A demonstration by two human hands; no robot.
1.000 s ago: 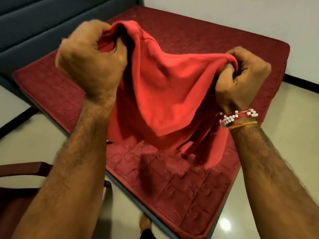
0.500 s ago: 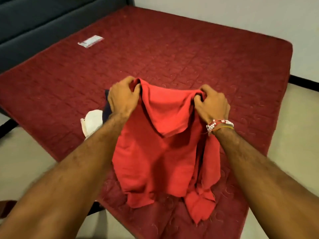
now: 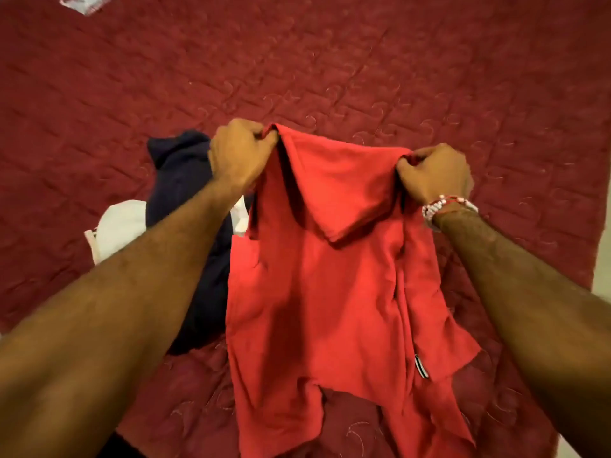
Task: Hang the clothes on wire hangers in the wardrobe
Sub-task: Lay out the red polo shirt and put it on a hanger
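Red shirt, raised a second ago, is now lowered onto the bed beside a dark garment. Left hand and right hand each clench a shoulder. No hanger in sight; hanging not begun.

No readable text or labels

We are holding the red shirt up by its top edge, hem trailing on the bed; a navy garment and a white garment are lying just left.
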